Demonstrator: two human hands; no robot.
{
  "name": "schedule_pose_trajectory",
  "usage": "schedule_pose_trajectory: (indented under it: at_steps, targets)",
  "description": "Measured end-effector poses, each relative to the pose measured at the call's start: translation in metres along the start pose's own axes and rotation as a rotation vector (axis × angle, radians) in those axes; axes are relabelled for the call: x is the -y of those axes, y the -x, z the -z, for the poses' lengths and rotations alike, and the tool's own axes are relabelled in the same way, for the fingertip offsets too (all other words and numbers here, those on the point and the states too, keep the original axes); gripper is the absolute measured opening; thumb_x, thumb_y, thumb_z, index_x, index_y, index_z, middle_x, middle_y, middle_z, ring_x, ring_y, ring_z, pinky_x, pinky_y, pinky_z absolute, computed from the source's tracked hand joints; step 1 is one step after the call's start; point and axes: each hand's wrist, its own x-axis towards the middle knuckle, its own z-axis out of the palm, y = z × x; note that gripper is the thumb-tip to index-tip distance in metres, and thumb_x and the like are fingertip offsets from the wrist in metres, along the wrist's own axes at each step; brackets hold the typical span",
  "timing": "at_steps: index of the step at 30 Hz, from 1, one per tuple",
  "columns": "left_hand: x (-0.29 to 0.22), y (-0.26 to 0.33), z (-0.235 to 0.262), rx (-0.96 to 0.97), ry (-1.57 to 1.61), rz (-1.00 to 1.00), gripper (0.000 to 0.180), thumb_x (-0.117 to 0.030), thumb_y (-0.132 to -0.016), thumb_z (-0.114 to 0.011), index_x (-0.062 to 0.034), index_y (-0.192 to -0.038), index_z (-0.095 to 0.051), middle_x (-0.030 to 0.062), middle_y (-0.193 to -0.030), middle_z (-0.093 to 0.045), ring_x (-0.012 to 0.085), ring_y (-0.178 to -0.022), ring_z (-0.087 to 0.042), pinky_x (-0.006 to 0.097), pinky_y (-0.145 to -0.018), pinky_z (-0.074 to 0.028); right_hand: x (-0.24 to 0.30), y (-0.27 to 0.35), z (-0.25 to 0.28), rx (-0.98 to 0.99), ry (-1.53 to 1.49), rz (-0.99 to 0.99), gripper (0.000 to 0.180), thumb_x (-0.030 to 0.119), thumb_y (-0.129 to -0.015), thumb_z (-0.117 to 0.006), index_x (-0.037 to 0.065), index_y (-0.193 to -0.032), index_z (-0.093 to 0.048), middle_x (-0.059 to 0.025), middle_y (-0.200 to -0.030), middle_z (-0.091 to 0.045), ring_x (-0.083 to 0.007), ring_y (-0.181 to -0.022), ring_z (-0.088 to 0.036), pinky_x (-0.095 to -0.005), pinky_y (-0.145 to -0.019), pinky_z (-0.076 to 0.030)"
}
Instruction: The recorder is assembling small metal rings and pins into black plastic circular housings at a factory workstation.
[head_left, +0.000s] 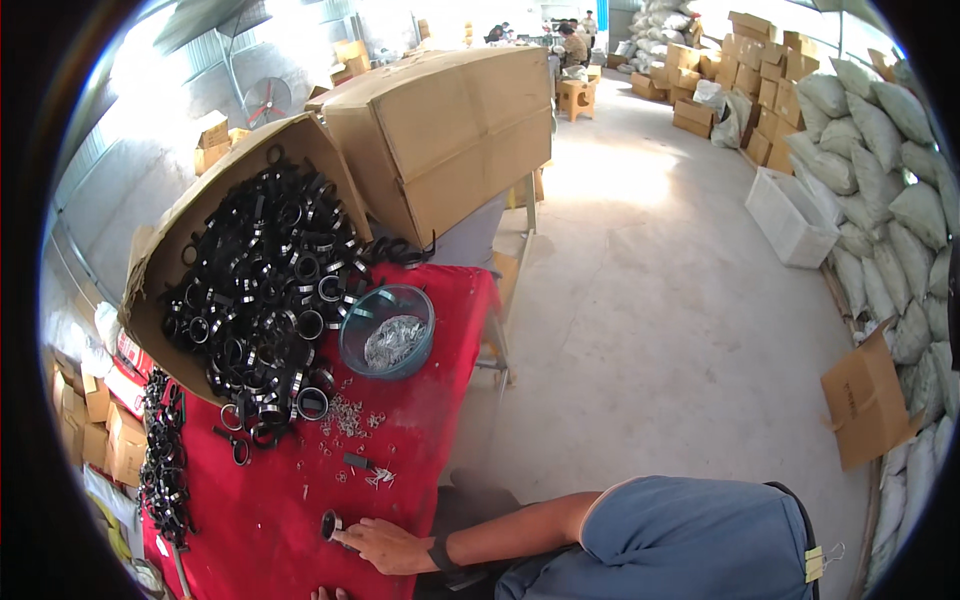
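Note:
My right hand point(388, 546), with a dark band at its wrist, reaches over the red-covered table point(250, 530). Its fingers are closed on a black ring-shaped part point(331, 525) with a shiny metal band. Only a few fingertips of my left hand point(328, 594) show at the lower edge; the remainder is out of the picture. Beyond the right hand lie a small dark block point(357, 461), some thin metal pins point(380, 477) and a scatter of small metal pieces point(348, 415). Many similar black rings point(270, 270) spill from a tipped carton point(150, 290).
A clear bluish bowl point(424, 345) holds small shiny pieces near the table's right edge. A large closed carton point(470, 140) stands behind. More black parts point(165, 460) heap along the left edge. Across the floor are stacked sacks point(880, 150), a white bin point(800, 225) and an opened carton point(862, 405).

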Motion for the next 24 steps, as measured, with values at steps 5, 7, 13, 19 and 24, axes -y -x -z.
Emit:
schedule_pose_trajectory:
  at_steps: [5, 7, 13, 19, 24]
  targets:
    - [0.016, -0.004, 0.008, 0.096, -0.102, -0.014, 0.039, -0.029, -0.1, -0.076, 0.0077, -0.112, -0.077, 0.0301, -0.111, -0.076, 0.0493, -0.108, -0.07, 0.053, -0.1, -0.057, 0.0, 0.003, 0.012, 0.041, 0.027, -0.016, 0.071, -0.002, -0.091, -0.061, -0.006, -0.16, -0.045, -0.0193, -0.116, -0.062, -0.0382, -0.105, -0.06, -0.0489, -0.095, -0.05]
    - [0.009, -0.006, 0.015, 0.073, -0.155, -0.065, 0.037, -0.029, -0.099, -0.076, 0.0069, -0.108, -0.077, 0.0292, -0.108, -0.077, 0.0486, -0.105, -0.071, 0.053, -0.098, -0.056, -0.001, 0.005, 0.015, 0.041, 0.041, -0.004, 0.073, -0.003, -0.089, -0.062, -0.006, -0.16, -0.044, -0.02, -0.116, -0.062, -0.0389, -0.105, -0.06, -0.0495, -0.095, -0.05]
    - [0.021, 0.014, 0.043, 0.199, -0.051, 0.188, 0.031, -0.025, -0.099, -0.077, 0.0042, -0.108, -0.077, 0.0242, -0.104, -0.077, 0.0415, -0.101, -0.071, 0.051, -0.092, -0.055, 0.016, 0.003, 0.008, 0.065, -0.032, 0.029, 0.074, 0.004, -0.089, -0.068, 0.001, -0.16, -0.046, -0.0233, -0.118, -0.059, -0.0427, -0.107, -0.061, -0.0513, -0.094, -0.053]
    - [0.047, 0.022, 0.002, 0.024, 0.155, 0.331, 0.044, -0.004, -0.089, -0.068, -0.0004, -0.132, -0.073, 0.0242, -0.125, -0.075, 0.0415, -0.118, -0.072, 0.047, -0.104, -0.056, 0.006, 0.008, 0.058, 0.065, 0.075, 0.018, 0.061, 0.013, -0.092, -0.071, -0.005, -0.148, -0.055, -0.028, -0.149, -0.06, -0.0453, -0.141, -0.056, -0.0514, -0.124, -0.041]
    - [0.06, 0.044, 0.021, -0.022, -0.062, 0.524, 0.041, -0.001, -0.09, -0.06, 0.0017, -0.128, -0.073, 0.0264, -0.114, -0.075, 0.0449, -0.101, -0.074, 0.051, -0.091, -0.059, 0.019, 0.014, 0.052, 0.094, -0.033, -0.162, 0.065, 0.004, -0.091, -0.076, -0.003, -0.151, -0.054, -0.0267, -0.148, -0.061, -0.0442, -0.139, -0.058, -0.0497, -0.12, -0.047]
